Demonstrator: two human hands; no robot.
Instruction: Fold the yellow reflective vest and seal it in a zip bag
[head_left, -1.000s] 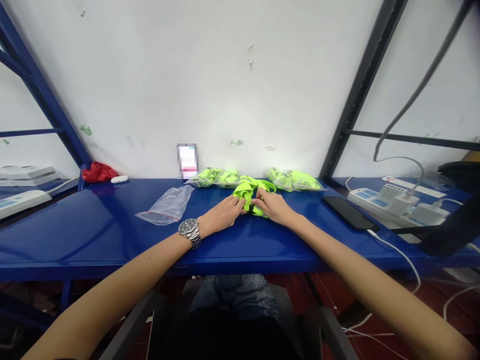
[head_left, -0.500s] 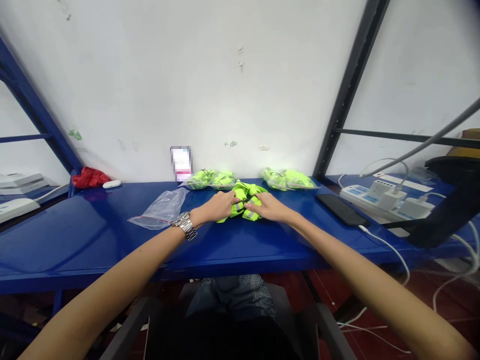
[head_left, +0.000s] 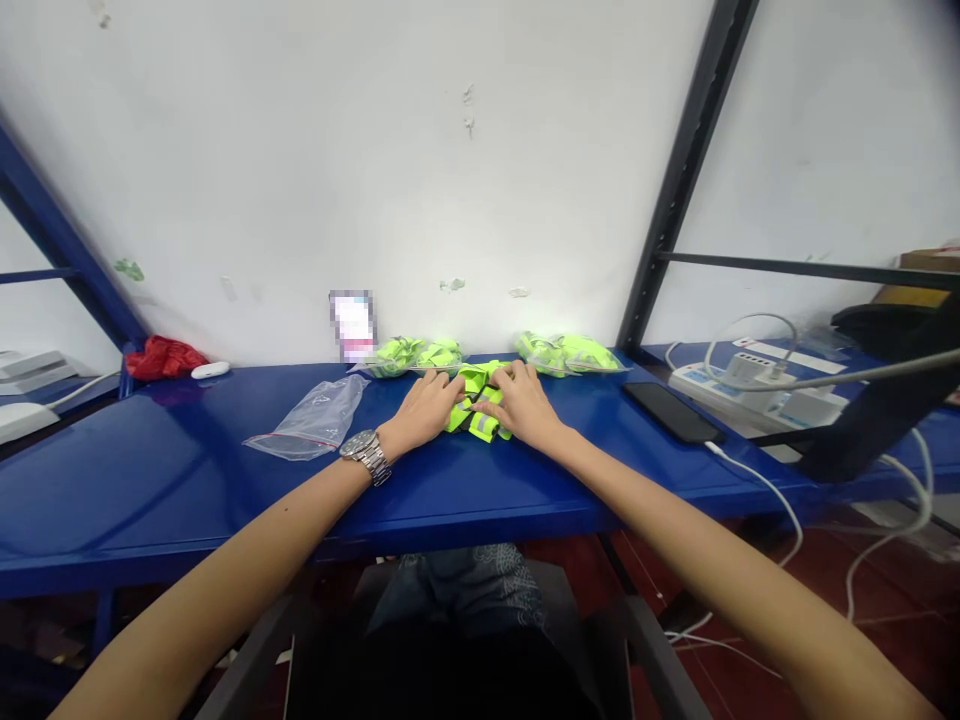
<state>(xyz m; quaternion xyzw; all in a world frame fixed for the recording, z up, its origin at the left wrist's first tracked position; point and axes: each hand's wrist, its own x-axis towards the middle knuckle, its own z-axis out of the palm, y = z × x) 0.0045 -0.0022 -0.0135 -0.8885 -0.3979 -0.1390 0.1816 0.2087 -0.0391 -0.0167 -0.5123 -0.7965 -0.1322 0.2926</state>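
A bundle of neon yellow-green reflective straps (head_left: 475, 380) with grey bands lies on the blue table in front of me. My left hand (head_left: 424, 410), a metal watch (head_left: 366, 456) at its wrist, has its fingers curled on the bundle's left side. On the opposite side my right hand (head_left: 531, 408) grips the straps, its thumb pointing inward. Both hands cover part of the bundle, and their fingertips are partly hidden. Left of my left hand, a clear zip bag (head_left: 311, 418) with a red seal line lies flat.
Bagged neon straps (head_left: 414, 356) sit behind my hands, with more bagged straps (head_left: 574, 353) to the right. A phone (head_left: 352, 325) leans on the wall. A black phone (head_left: 673, 412) on a white cable lies near power strips (head_left: 705, 385). Red cloth (head_left: 163, 358) and a white case (head_left: 211, 370) are at left.
My fingers have shifted over the bundle, with both hands now more above it and the straps drawn more compactly together. The view has turned slightly right.
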